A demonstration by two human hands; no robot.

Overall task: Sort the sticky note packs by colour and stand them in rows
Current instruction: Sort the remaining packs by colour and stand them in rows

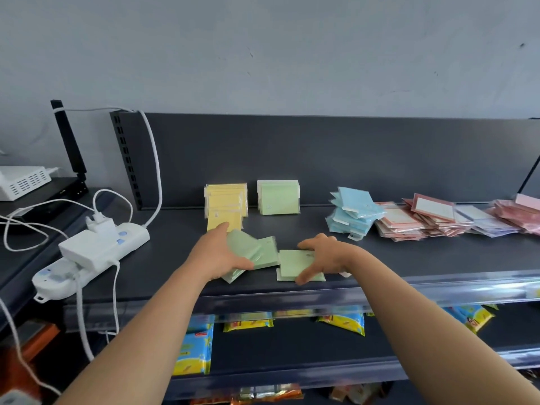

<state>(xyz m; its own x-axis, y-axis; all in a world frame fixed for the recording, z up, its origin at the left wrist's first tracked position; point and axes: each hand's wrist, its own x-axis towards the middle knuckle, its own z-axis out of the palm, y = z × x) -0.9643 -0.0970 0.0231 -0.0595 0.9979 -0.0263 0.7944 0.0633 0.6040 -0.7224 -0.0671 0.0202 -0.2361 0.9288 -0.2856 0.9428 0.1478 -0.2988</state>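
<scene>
Left hand (217, 255) grips a fan of pale green wrapped sticky note packs (257, 251); right hand (324, 257) clasps a flat green stack (293, 263) at the dark shelf's (423, 258) near edge. The upright green row (279, 198) stands beyond, between them.

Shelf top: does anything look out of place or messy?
The blue packs lie in a crooked heap and the pink packs sprawl flat beside them; the yellow row and green row stand upright.

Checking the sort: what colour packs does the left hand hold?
Light green packs, left hand; head view.
</scene>
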